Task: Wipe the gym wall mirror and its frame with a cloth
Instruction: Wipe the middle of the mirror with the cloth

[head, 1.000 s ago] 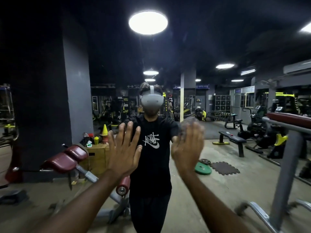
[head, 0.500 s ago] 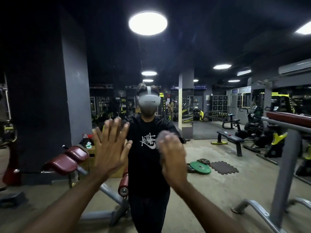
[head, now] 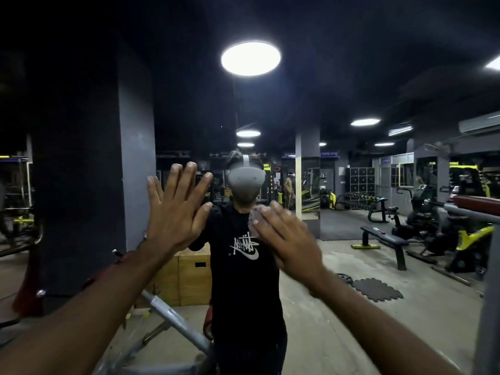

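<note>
The wall mirror [head: 351, 90] fills the whole view and reflects the gym and the person wearing the headset. My left hand [head: 176, 212] lies flat against the glass, fingers spread, holding nothing. My right hand [head: 286, 239] presses a small grey cloth [head: 254, 219] against the glass at chest height of the reflection. Only the cloth's upper left edge shows past my fingers. The mirror's frame is out of view.
A grey machine post with a red pad [head: 487, 266] stands at the right edge. Reflected in the glass are an inclined bench [head: 173, 318] at lower left, a wooden box [head: 189, 274], a dark pillar [head: 81, 185] and a flat bench [head: 384, 239].
My right hand has slid the cloth leftward over the glass, then a little upward. My left hand has shifted left and higher, still flat on the mirror.
</note>
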A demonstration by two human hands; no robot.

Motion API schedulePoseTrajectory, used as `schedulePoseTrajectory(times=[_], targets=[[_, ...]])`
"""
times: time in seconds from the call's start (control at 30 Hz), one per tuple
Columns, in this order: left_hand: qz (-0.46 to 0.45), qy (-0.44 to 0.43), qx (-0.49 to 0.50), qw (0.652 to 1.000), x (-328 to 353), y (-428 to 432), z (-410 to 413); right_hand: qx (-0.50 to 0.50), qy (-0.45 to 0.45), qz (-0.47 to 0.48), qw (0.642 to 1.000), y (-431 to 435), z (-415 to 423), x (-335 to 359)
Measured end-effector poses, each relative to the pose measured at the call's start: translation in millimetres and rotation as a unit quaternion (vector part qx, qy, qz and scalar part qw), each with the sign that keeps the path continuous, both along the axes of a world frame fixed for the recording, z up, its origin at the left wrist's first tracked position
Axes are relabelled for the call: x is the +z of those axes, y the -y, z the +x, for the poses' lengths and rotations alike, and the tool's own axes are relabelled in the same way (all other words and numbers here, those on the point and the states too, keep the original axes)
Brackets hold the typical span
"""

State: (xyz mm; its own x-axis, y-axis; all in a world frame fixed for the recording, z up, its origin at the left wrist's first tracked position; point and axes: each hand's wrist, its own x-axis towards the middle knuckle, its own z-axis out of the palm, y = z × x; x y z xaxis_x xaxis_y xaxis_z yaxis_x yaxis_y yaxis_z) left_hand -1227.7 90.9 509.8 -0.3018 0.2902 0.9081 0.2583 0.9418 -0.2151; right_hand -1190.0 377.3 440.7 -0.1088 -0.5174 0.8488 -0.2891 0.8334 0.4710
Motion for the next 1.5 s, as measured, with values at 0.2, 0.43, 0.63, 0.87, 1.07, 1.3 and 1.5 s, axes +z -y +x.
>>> schedulePoseTrajectory(times=[0.2,0.43,0.63,0.87,1.07,1.3,1.5], targets=[[-0.017,-0.026,0.005,1.000,-1.4,3.8,-8.4,-0.005,-0.039,-0.363,0.931,-12.7,11.5,154.6],[0.014,-0.012,-0.058,0.998,-40.5,2.1,-1.5,-0.004,-0.002,-0.091,0.996,38.6,-4.7,38.9],[-0.005,0.009,-0.031,0.999,-119.0,9.3,4.4,-0.039,0.052,0.136,0.989,10.6,11.0,-86.7],[0.033,0.033,-0.001,0.999,-84.6,38.3,6.5,-0.031,-0.015,-0.211,0.977,6.2,4.5,37.9],[0.011,0.051,-0.010,0.999,-93.9,51.7,3.9,0.006,0.039,-0.162,0.986,114.4,-0.5,-64.8],[-0.014,0.048,0.020,0.999,-152.1,75.0,9.4,-0.088,0.041,-0.540,0.836,62.0,3.8,-63.7],[-0.010,0.032,0.020,0.999,-139.8,83.1,7.9,0.001,0.056,-0.253,0.966,154.9,-9.7,-114.3]])
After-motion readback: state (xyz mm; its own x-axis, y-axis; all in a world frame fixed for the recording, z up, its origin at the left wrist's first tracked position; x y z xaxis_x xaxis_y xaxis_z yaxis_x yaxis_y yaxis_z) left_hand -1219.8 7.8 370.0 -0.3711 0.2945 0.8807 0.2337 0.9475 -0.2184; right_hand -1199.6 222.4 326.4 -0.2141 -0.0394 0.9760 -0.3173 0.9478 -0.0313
